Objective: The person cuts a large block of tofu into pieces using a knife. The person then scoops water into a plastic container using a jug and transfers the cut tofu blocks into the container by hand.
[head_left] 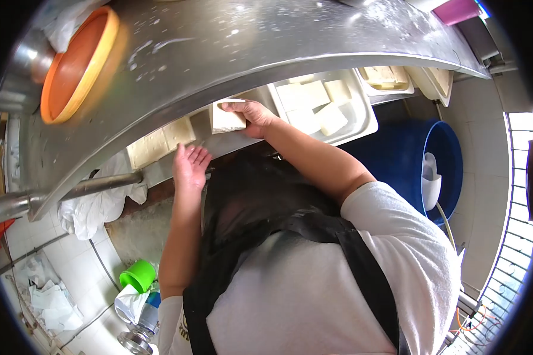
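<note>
My right hand [253, 117] is closed around a white block of tofu [228, 118], thumb across its top, at the near edge of the steel counter. To its left is my left hand [191, 165], palm up with fingers apart and nothing in it. Pale slabs of tofu [160, 143] lie just beyond the left fingertips, partly under the counter edge. Right of my right hand, a white tray [370, 123] holds several more tofu blocks [311, 97], some lying at an angle.
Above the trays runs a wet steel counter [219, 47], with an orange basin [80, 65] at left. More containers [388, 77] stand to the right. A large blue barrel [450, 154] is beside my right arm. On the tiled floor at lower left is a green bucket [137, 275].
</note>
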Tool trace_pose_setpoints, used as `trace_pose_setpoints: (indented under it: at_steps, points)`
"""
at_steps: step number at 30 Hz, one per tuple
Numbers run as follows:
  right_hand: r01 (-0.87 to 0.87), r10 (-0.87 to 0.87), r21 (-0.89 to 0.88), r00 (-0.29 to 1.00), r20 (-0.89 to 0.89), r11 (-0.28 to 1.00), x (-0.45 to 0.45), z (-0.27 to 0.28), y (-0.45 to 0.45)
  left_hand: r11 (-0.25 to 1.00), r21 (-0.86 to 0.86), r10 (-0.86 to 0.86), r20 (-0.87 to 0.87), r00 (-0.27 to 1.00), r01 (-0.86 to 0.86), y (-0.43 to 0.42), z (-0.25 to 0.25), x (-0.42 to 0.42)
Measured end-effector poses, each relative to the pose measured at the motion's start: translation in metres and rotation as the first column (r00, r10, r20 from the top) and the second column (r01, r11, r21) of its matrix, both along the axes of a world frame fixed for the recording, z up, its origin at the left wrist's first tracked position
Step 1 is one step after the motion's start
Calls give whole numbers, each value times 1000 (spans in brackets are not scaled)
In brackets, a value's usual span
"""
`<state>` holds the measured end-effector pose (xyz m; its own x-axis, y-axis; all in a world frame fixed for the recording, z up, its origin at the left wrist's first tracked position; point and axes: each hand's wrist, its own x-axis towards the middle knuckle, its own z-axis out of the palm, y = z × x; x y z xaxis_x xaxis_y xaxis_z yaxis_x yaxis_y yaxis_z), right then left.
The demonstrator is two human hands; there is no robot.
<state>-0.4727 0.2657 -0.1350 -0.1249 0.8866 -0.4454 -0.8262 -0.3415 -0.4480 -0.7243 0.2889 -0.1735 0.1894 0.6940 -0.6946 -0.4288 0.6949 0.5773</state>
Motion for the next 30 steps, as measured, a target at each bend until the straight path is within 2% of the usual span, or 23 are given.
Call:
trace_pose_setpoints:
  at_steps: [4,5,6,7,8,10,13,17,18,20,22,24,26,28,30]
  points:
    - [54,-55,86,998,8,995,47,30,-15,999,-33,26,-41,999,-27,0,-1,-2]
    - [98,-102,84,994,43,992,64,35,-17,1000,-29,9,-63,998,-11,-2,1,-1]
    - [147,-151,142,988,15,979,87,24,-12,1000,-24,-5,-87,996,3,-4,2,0]
    - [247,-258,205,965,33,947,107,37,-17,1000,-24,-13,-89,996,11,-7,2,1]
    - [329,-351,158,926,138,931,132,30,-15,999,-32,-24,-93,995,21,-9,1,3]
    - [374,-453,364,876,163,853,183,27,-19,999,-37,-31,-99,995,27,-14,2,4]
    - [411,-561,431,764,319,804,251,16,-20,997,-35,-69,-103,992,65,-24,4,7]
    - [442,-542,318,621,566,839,295,26,-46,997,-29,-74,-152,986,70,-32,6,7]
    - [376,-424,244,535,731,894,298,34,-51,998,-25,-65,-163,985,62,-34,5,7]
    - [315,-284,154,423,861,937,291,41,-58,999,-26,-49,-172,984,45,-37,2,7]
    - [249,-199,142,223,954,958,283,36,-56,999,-27,-32,-178,983,28,-40,3,10]
    - [163,-112,114,-22,993,980,283,24,-46,999,-39,-28,-189,982,21,-41,2,14]
    - [200,20,64,-391,920,978,304,-53,-35,999,-30,-36,-179,983,31,-42,0,15]
    - [143,45,41,-550,834,989,327,-101,-25,999,-22,-41,-169,985,38,-42,0,16]
    - [142,80,-3,-533,842,990,330,-106,-23,999,-17,-37,-169,985,35,-44,3,18]
